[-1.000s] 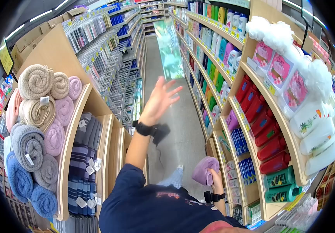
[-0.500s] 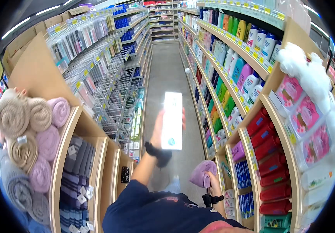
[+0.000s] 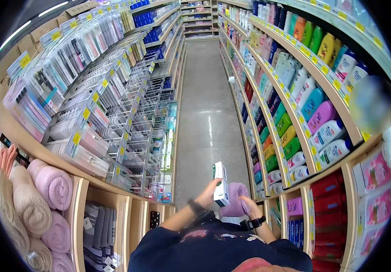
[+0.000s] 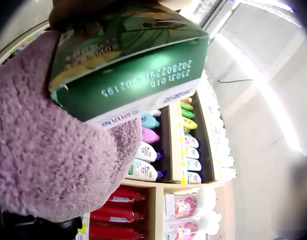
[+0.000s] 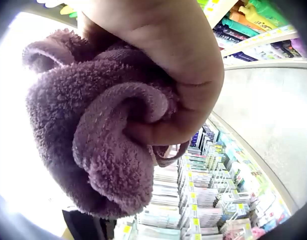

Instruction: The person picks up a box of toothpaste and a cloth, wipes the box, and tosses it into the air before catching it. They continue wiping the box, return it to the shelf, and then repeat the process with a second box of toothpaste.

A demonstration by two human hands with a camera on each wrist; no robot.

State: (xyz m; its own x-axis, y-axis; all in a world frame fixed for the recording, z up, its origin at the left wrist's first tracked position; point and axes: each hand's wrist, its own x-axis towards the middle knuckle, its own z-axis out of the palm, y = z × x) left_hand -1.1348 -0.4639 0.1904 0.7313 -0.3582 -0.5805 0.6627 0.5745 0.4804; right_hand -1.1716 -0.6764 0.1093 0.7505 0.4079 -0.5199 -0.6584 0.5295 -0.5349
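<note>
My left hand [image 3: 208, 194] grips a green-and-white carton [image 3: 221, 185] in front of my body. The carton's green end [image 4: 138, 75], printed with rows of digits, fills the top of the left wrist view. Close beside it is a rolled purple towel [image 3: 234, 199], which the carton overlaps in the head view. My right hand [image 3: 251, 208] holds this towel. In the right wrist view its fingers curl into the folds of the fluffy cloth [image 5: 93, 125].
An aisle floor [image 3: 204, 99] runs ahead between shelves. Shampoo bottles [image 3: 311, 109] line the right side; wire racks of hanging packs [image 3: 91, 99] line the left. Rolled towels [image 3: 50, 183] are stacked at the near left, with red bottles [image 3: 327, 208] at the near right.
The left hand, reaching forward with spread fingers near the blurred carton, has come to grip it and drawn it back beside the towel. The right hand keeps its hold.
</note>
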